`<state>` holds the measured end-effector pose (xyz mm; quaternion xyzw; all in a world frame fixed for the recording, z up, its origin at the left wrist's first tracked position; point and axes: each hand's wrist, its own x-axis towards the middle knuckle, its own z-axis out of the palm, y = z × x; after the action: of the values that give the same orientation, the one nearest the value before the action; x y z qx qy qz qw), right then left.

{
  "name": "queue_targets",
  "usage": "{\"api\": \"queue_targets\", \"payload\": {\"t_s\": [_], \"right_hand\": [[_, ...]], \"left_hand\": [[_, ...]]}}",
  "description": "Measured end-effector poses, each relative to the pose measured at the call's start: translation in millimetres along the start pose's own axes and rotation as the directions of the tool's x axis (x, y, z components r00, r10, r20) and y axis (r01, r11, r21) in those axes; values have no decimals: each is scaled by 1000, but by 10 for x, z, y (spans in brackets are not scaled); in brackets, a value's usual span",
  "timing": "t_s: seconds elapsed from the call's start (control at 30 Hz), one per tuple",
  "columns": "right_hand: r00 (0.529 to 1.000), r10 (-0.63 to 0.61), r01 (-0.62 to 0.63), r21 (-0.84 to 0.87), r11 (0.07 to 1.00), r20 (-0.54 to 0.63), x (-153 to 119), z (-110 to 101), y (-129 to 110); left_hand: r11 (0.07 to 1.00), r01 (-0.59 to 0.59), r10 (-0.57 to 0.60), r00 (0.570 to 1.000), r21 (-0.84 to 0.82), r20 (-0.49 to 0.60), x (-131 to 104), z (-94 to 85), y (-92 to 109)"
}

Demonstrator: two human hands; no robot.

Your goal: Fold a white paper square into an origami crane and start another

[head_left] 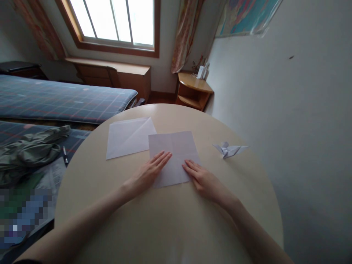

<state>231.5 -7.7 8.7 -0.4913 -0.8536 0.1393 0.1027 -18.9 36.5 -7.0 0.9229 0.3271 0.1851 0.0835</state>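
Note:
A white sheet of paper lies flat in front of me, with a faint crease running down from its far edge. My left hand rests on the sheet's left part, fingers stretched out and pointing to the far right. On its right side lies my right hand, palm down with the fingers extended. Both hands press on the paper without gripping it. Beyond my left hand is a second white sheet with a diagonal crease, its right edge by the first sheet. To the right stands a folded paper crane.
Everything lies on a round cream table. At left are a plaid mattress, crumpled green cloth and a pen. A wall borders the table's right side. A corner shelf stands behind it.

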Motion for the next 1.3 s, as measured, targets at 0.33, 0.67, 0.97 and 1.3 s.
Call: {"api": "queue_targets", "payload": {"t_s": [0.33, 0.67, 0.97, 1.3], "right_hand": [[951, 9, -39, 90, 995, 310, -179, -166, 72], [936, -96, 37, 176, 984, 339, -272, -264, 121], [936, -62, 10, 148, 989, 348, -266, -226, 118], [932, -92, 23, 196, 980, 352, -262, -266, 131]], "left_hand": [[993, -33, 50, 987, -112, 154, -10, -48, 58], [955, -97, 137, 982, -280, 127, 8, -69, -63], [971, -217, 231, 957, -96, 176, -70, -90, 28], [852, -492, 505, 862, 180, -34, -261, -86, 183]]}}
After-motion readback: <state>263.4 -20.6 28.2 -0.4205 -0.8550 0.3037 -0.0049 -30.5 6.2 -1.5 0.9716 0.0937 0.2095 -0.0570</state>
